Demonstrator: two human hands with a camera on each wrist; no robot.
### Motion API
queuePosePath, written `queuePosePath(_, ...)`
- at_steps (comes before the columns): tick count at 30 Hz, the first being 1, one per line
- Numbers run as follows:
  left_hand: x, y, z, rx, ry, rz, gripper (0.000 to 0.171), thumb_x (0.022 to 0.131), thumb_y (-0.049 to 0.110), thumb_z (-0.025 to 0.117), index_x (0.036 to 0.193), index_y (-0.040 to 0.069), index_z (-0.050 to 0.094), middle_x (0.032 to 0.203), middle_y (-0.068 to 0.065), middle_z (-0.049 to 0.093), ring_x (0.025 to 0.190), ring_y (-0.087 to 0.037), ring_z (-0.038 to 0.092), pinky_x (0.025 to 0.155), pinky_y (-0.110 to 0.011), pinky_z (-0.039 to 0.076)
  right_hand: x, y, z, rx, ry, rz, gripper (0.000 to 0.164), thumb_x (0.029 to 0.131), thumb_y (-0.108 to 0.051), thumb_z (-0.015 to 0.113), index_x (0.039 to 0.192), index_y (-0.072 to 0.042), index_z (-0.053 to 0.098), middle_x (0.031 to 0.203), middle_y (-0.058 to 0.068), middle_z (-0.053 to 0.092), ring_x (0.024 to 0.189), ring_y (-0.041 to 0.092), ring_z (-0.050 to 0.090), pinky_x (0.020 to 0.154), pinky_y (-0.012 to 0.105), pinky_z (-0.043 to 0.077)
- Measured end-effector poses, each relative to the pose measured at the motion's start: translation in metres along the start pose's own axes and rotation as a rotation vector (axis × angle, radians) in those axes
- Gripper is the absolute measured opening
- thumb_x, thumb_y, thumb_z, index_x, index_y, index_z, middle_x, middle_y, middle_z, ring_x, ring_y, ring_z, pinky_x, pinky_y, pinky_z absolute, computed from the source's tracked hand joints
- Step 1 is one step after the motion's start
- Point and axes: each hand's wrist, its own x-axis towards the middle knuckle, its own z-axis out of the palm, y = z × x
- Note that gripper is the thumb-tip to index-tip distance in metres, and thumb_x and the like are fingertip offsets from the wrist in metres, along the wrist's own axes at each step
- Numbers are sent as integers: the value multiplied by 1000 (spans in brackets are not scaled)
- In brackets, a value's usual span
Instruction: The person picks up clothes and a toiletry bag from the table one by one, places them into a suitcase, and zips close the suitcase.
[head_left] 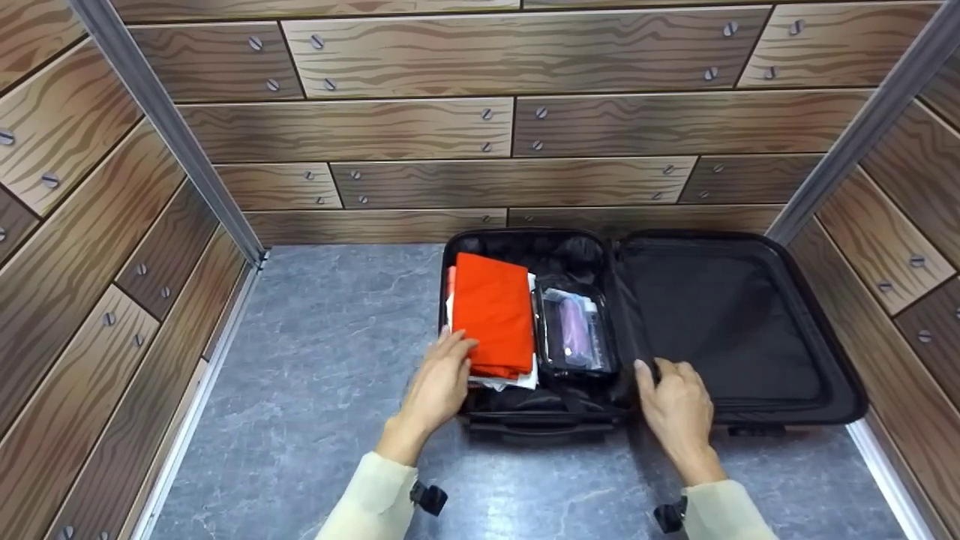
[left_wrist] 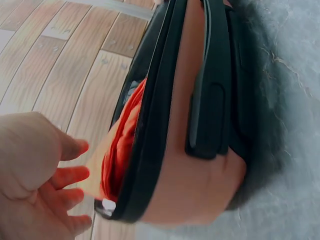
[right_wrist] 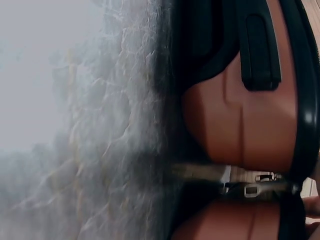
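Observation:
A suitcase (head_left: 525, 417) lies opened flat on the floor, its lid (head_left: 727, 322) folded out to the right. In its left part sits a folded red cloth (head_left: 491, 315) on top of white and other fabric. Beside that is a clear pouch (head_left: 553, 330) with a purple item and a small bottle inside. My left hand (head_left: 439, 379) is at the cloth's near left edge, fingers loosely bent; the left wrist view shows the fingers (left_wrist: 70, 197) holding nothing. My right hand (head_left: 679, 409) is at the hinge side near the lid's front corner, its fingers mostly out of the right wrist view.
Wood-patterned panels (head_left: 420, 131) wall the space at the back and both sides. Grey marbled floor (head_left: 322, 352) extends left of the suitcase. A zip pull (right_wrist: 257, 190) shows at the hinge gap, and a carry handle (left_wrist: 212, 100) lies along the suitcase's front side.

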Motion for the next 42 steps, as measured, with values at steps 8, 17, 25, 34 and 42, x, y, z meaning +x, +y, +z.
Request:
queuePosePath(8, -16, -16, 1, -39, 242, -85, 36, 94, -4, 65, 130, -5, 65, 136, -29, 63, 132, -51, 57, 118, -58, 40, -11, 26, -14, -9, 156, 30, 35, 99, -25, 67, 113, 6, 74, 109, 33, 69, 104, 54, 62, 90, 65, 44)
queuePosePath(17, -26, -19, 5, -113, 60, -363, 73, 97, 16, 70, 157, -10, 36, 155, -36, 44, 143, -53, 45, 121, -60, 35, -16, 50, -29, -41, 112, 288, 47, 97, -24, 61, 132, 7, 62, 133, 36, 53, 131, 57, 39, 114, 68, 20)
queuePosePath(25, -31, -24, 11, -122, -59, -432, 75, 100, 20, 65, 156, -16, 31, 157, -38, 41, 146, -52, 44, 122, -57, 35, -26, 69, -27, 84, 318, 493, 85, 86, -26, 73, 154, 8, 34, 164, 31, 20, 152, 54, 15, 124, 69, 9)
queuePosePath(34, -29, -24, 8, -112, -105, -378, 44, 94, 13, 61, 137, 6, 56, 121, -27, 74, 110, -49, 71, 92, -62, 55, -25, 75, -36, 391, 36, 838, 117, 97, -46, 58, 159, 6, -26, 171, 32, -15, 160, 50, -1, 131, 59, 7)
queuePosePath(42, -33, -25, 11, -124, -96, -368, 52, 93, 11, 61, 145, 5, 54, 126, -27, 72, 113, -49, 70, 95, -61, 55, -25, 70, -36, 768, -33, 990, 112, 99, -43, 61, 162, -2, -22, 168, 34, 12, 150, 44, 38, 122, 51, 38)
